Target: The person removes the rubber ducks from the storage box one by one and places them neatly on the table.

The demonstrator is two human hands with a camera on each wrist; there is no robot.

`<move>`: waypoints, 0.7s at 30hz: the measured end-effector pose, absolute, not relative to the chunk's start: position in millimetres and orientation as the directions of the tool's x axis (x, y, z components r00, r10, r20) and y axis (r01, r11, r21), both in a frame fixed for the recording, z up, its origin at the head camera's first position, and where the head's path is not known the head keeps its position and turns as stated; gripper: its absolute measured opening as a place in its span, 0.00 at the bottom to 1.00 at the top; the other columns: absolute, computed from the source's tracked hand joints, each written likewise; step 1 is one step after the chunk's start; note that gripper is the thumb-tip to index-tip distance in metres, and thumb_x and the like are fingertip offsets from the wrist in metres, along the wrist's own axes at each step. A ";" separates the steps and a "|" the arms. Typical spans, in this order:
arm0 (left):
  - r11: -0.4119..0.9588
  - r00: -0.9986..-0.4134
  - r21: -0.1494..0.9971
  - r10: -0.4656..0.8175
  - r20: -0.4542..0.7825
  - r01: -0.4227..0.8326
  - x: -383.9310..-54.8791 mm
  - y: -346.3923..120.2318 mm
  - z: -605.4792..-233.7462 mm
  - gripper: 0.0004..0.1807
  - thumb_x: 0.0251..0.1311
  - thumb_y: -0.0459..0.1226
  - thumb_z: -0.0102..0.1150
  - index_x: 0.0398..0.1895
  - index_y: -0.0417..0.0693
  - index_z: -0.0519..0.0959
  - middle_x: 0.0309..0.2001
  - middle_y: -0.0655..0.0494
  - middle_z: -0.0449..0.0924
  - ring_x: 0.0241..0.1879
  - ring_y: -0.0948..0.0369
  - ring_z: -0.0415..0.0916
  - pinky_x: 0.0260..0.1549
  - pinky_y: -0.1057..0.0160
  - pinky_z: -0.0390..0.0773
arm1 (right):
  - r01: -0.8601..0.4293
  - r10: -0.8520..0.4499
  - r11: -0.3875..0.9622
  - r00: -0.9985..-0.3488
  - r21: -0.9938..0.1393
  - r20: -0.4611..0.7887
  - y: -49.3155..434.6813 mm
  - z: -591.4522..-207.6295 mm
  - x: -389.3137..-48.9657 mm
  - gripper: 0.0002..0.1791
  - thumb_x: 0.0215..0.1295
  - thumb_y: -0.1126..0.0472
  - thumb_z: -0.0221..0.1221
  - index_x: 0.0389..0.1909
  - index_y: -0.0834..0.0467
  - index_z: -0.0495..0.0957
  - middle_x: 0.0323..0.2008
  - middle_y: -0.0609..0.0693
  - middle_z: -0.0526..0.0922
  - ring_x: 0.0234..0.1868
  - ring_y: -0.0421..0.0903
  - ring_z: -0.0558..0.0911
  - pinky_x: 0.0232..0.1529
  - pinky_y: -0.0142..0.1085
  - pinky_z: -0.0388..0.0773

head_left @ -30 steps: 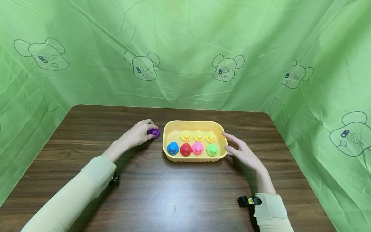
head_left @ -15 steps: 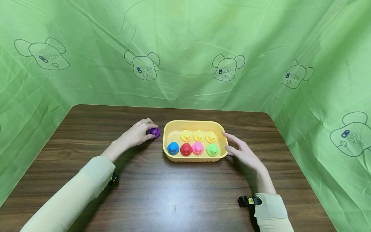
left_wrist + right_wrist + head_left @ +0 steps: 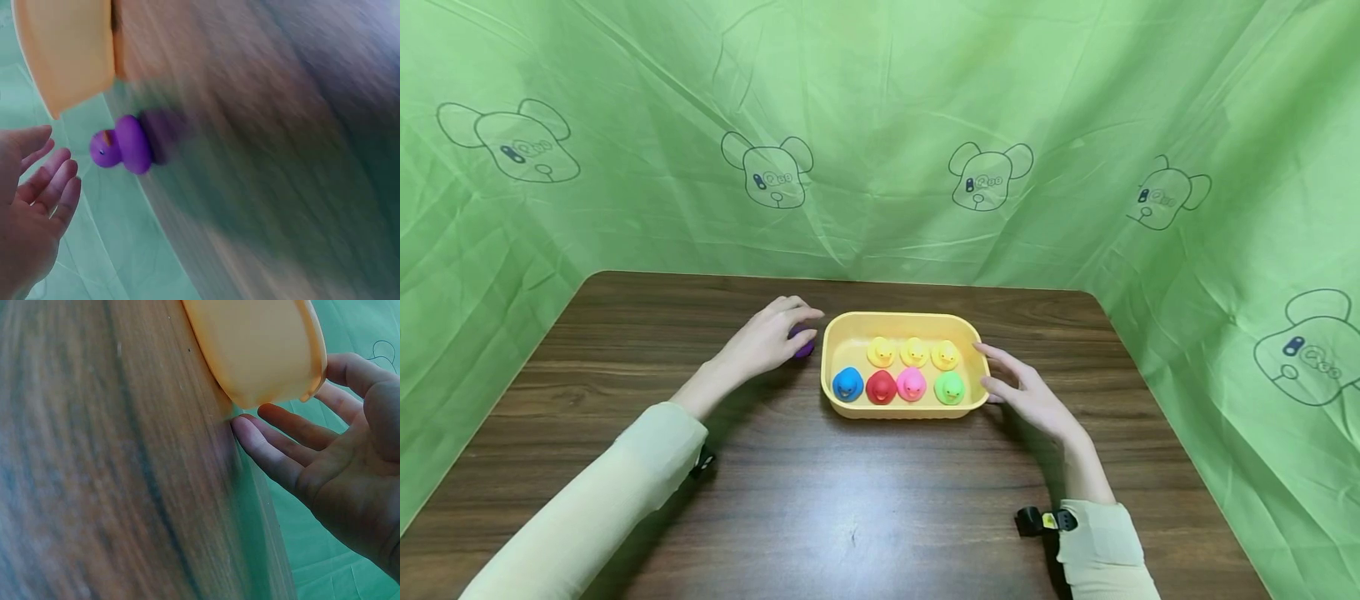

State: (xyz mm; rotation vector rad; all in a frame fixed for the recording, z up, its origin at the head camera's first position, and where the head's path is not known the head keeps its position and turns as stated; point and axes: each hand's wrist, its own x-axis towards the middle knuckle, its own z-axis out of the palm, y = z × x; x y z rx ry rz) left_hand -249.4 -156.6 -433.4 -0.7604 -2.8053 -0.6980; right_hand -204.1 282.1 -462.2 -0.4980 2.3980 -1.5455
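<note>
My left hand (image 3: 775, 335) hovers over a purple toy duck (image 3: 803, 348), partly covering it in the head view. In the left wrist view the purple duck stands on the table, apart from the relaxed fingers (image 3: 57, 181). A yellow basin (image 3: 906, 320) sits just to the right. My right hand (image 3: 1033, 404) is at the basin's right end, fingertips right at its rim and end wall, loosely bent and spread. Within the basin are a back row of yellow ducks (image 3: 914, 352) and a front row with a blue duck (image 3: 847, 384), red duck (image 3: 882, 387), pink duck (image 3: 912, 383) and green duck (image 3: 950, 387).
Everything stands on a dark wood table (image 3: 850, 500). A green cloth (image 3: 880, 100) with bear-head drawings hangs behind and along the sides. A small black device (image 3: 1037, 521) is strapped at the right wrist.
My left hand has let go of the purple duck, its fingers loosening and moving slightly up and right over it. The right hand and the basin stay in place.
</note>
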 end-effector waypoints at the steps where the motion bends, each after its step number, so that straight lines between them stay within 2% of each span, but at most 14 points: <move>1: 0.760 -0.856 0.396 0.441 0.270 0.516 -249.1 -154.1 -432.4 0.18 0.69 0.37 0.63 0.61 0.45 0.82 0.53 0.48 0.82 0.58 0.50 0.77 0.64 0.47 0.76 | -0.151 -0.410 0.381 -0.912 -0.912 -0.021 282.0 -462.1 -204.0 0.32 0.78 0.59 0.55 0.79 0.54 0.60 0.72 0.68 0.69 0.67 0.64 0.75 0.50 0.31 0.86; 9: 0.747 -0.836 0.381 0.449 0.316 0.545 -247.4 -136.4 -427.1 0.18 0.69 0.37 0.63 0.60 0.46 0.83 0.53 0.50 0.83 0.58 0.52 0.77 0.62 0.49 0.78 | -0.150 -0.410 0.383 -0.912 -0.912 -0.023 282.1 -462.4 -204.6 0.32 0.78 0.60 0.55 0.79 0.54 0.60 0.72 0.68 0.69 0.67 0.64 0.75 0.50 0.31 0.86; 15: 0.739 -0.819 0.364 0.458 0.345 0.567 -247.8 -121.5 -429.4 0.16 0.68 0.37 0.63 0.58 0.46 0.83 0.52 0.51 0.84 0.52 0.53 0.78 0.55 0.52 0.80 | -0.150 -0.412 0.377 -0.911 -0.914 -0.020 282.6 -462.5 -204.9 0.32 0.78 0.59 0.55 0.79 0.55 0.60 0.73 0.68 0.68 0.68 0.64 0.74 0.50 0.31 0.86; 21: 0.733 -0.812 0.359 0.474 0.341 0.578 -246.9 -102.2 -432.2 0.17 0.69 0.39 0.63 0.58 0.45 0.83 0.52 0.51 0.84 0.52 0.53 0.78 0.55 0.53 0.82 | -0.154 -0.412 0.390 -0.911 -0.908 -0.023 282.7 -463.7 -205.3 0.32 0.78 0.57 0.56 0.79 0.54 0.60 0.73 0.68 0.69 0.68 0.65 0.74 0.50 0.33 0.86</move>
